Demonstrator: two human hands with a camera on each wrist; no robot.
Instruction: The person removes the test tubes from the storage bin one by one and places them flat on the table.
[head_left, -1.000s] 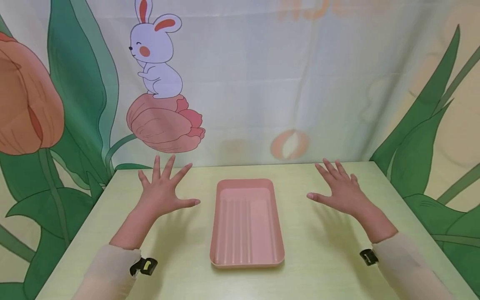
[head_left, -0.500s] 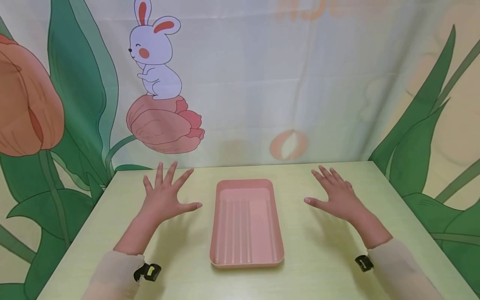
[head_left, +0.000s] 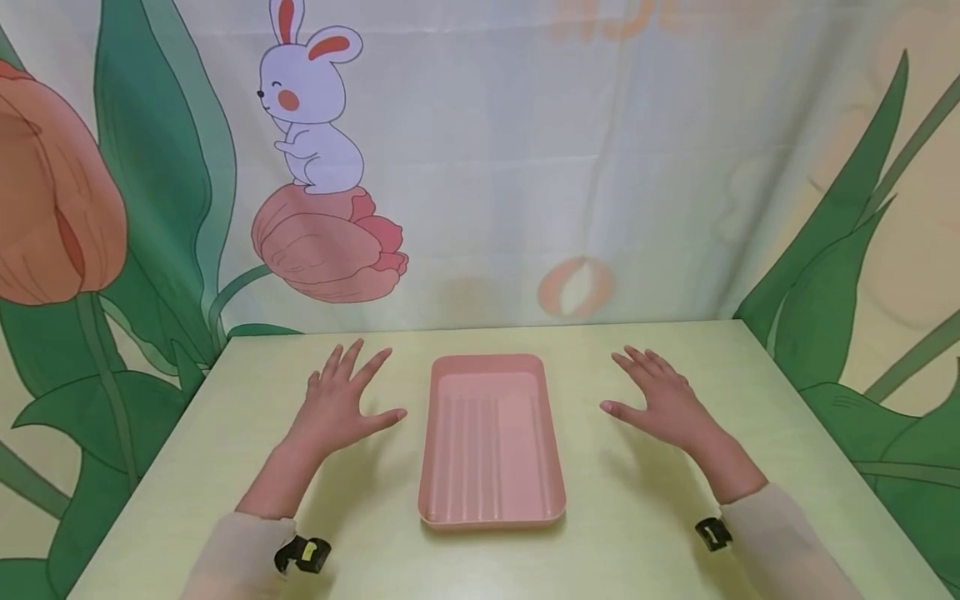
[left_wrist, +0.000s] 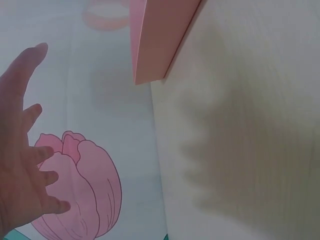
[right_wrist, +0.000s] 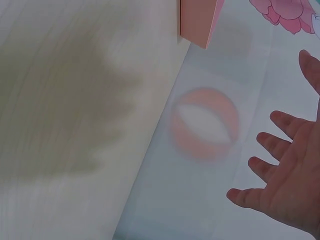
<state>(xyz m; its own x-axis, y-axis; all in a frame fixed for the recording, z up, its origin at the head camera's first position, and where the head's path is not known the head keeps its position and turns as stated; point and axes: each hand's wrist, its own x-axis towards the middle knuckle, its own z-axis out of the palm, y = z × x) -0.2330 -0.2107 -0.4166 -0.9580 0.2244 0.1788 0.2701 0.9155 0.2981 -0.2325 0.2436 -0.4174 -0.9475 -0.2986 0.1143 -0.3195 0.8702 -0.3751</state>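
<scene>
A pink rectangular tray [head_left: 525, 450] with raised ribs along its left part lies on the pale table [head_left: 630, 542]. To its left, my left hand [head_left: 335, 408] hovers above the table with fingers spread and thumb pointing at the tray. On the other side, my right hand [head_left: 667, 404] is likewise held in the air, thumb toward the tray. Neither hand holds anything. The left wrist view has the left hand [left_wrist: 20, 160] at its left edge and the tray's side wall [left_wrist: 162, 40] at the top. In the right wrist view the right hand [right_wrist: 295, 175] shows at the right edge.
A printed cloth [head_left: 480, 167] with a rabbit, tulips and leaves hangs behind the table's far edge. Each sleeve end carries a small black strap device, one at the left wrist [head_left: 303, 553] and one at the right wrist [head_left: 713, 534].
Both hands have come slightly nearer the tray and toward the person, and their fingers are a little less spread. The tray stays in place.
</scene>
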